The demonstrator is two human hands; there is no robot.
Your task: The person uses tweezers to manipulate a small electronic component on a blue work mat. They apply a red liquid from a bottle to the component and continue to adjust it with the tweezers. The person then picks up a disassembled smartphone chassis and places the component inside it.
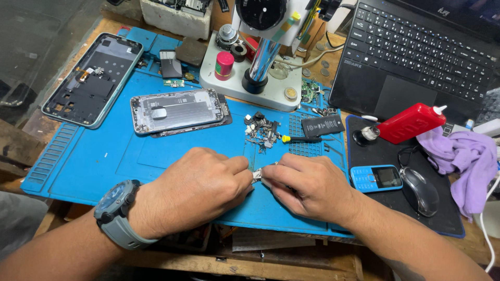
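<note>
My left hand (195, 187), with a grey watch (117, 213) on its wrist, and my right hand (307, 184) meet over the front of a blue repair mat (104, 156). Between their fingertips they pinch a small silvery metal part (258, 174), mostly hidden by the fingers. Just behind lies a heap of tiny screws and metal pieces (260, 132) and a yellow-handled screwdriver (302, 139). An opened phone body (177, 110) lies further back on the mat. A second empty phone frame (94, 78) rests at the mat's far left.
A microscope stand (255, 67) on a white base sits behind the mat. To the right are a laptop (416, 57), a red squeeze bottle (409, 122), a small blue keypad phone (376, 178), a mouse (419, 190) and a purple cloth (469, 156). A small black battery (323, 126) lies nearby.
</note>
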